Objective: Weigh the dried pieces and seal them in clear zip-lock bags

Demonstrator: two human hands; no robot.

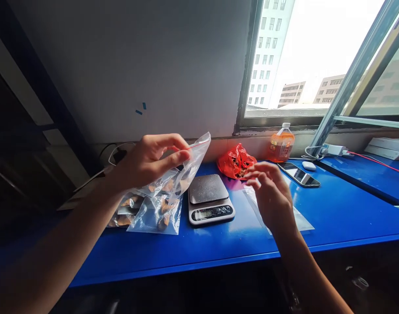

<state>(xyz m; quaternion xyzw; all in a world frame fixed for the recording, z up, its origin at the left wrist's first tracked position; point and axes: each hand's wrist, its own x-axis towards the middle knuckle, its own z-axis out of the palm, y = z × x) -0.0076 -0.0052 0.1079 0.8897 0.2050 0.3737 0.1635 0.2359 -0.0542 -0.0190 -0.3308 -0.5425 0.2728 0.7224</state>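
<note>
My left hand [160, 159] pinches a clear zip bag [197, 161] with a red seal line near its top edge. The bag hangs between the digital kitchen scale [208, 190] and several clear bags of brown pieces [163, 213] on the left. The scale's platform bears nothing, and its display is lit. On the right, my right hand [273, 196] is raised with loosely curled fingers apart, and I see nothing in them. Just beyond its fingertips sits a crumpled red plastic bag [235, 159], open at the top with brown pieces inside. Flat clear bags [302, 220] lie beneath my right hand.
Against the wall stands a bottle of orange drink [282, 143]. A phone [299, 174], a white earbud case [308, 165] and a charger with cables [333, 150] lie to the right. A metal frame post [350, 74] rises before the window. The blue table's front edge [239, 260] is close.
</note>
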